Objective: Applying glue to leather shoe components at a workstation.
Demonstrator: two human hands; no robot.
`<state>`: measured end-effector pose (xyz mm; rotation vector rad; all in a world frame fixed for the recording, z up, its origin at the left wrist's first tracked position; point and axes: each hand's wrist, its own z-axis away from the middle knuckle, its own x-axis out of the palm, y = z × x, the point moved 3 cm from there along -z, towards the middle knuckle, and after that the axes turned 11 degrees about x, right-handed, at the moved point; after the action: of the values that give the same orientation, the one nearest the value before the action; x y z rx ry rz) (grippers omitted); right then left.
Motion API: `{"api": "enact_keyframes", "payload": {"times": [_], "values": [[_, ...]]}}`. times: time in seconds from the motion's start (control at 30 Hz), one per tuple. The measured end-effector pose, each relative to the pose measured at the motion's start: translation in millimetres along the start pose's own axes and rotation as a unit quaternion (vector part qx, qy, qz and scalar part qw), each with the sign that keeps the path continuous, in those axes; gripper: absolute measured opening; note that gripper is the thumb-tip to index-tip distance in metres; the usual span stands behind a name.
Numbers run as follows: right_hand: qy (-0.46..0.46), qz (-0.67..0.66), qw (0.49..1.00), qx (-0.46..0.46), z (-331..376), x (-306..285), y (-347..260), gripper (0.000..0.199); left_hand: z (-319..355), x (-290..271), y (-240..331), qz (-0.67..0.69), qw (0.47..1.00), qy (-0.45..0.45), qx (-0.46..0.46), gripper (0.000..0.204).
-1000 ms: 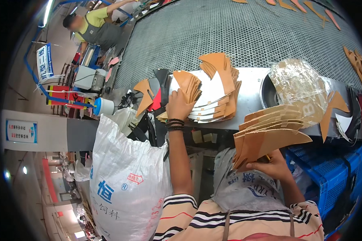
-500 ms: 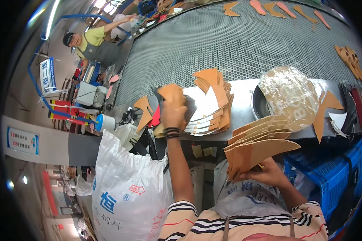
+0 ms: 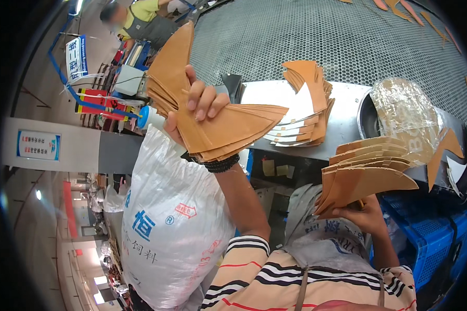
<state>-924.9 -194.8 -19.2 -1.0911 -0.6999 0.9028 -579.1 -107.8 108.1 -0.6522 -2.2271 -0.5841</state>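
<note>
Raised over the left end of the bench, my left hand (image 3: 206, 102) is closed round a stack of tan leather cut pieces (image 3: 233, 127) with pointed, curved wings. Its thumb and fingers clamp the narrow middle. My right hand (image 3: 367, 216) grips another stack, of tan curved panels (image 3: 371, 182), by its lower end; the panels fan out in steps at the top. Part of the right hand's fingers lies hidden behind them. Between the two hands, on the metal bench edge, stands a stepped pile of tan and white cut pieces (image 3: 316, 96), touched by neither hand.
Beyond the bench edge (image 3: 342, 103) stretches a grey mesh surface (image 3: 259, 46). A round container with a foil-and-tape-wrapped cover (image 3: 407, 116) stands right of the pile, near a loose tan piece (image 3: 445, 153). A white sack (image 3: 171, 228), a blue crate (image 3: 425, 238) and a co-worker (image 3: 145, 23) are around.
My left hand has lifted from the bench, up and leftward, bringing the stack of tan pieces nearer. My right hand keeps its stack. The view has shifted, so the bench appears further right.
</note>
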Motion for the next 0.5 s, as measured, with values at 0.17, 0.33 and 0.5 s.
{"api": "enact_keyframes", "payload": {"times": [0.17, 0.33, 0.5], "values": [[-0.015, -0.031, 0.999, 0.010, -0.7, -0.6, -8.0, 0.040, 1.7, -2.4, 3.7, -0.052, 0.999, -0.005, 0.005, 0.079], [-0.015, -0.024, 0.999, -0.022, -2.5, 0.0, -3.5, 0.036, 0.4, -1.5, 7.6, -0.068, 0.998, -0.014, 0.004, 0.080], [-0.007, -0.017, 0.999, -0.028, -2.3, -1.5, 0.1, 0.034, -3.4, -4.1, 9.0, -0.092, 0.996, -0.011, 0.000, 0.076]]}}
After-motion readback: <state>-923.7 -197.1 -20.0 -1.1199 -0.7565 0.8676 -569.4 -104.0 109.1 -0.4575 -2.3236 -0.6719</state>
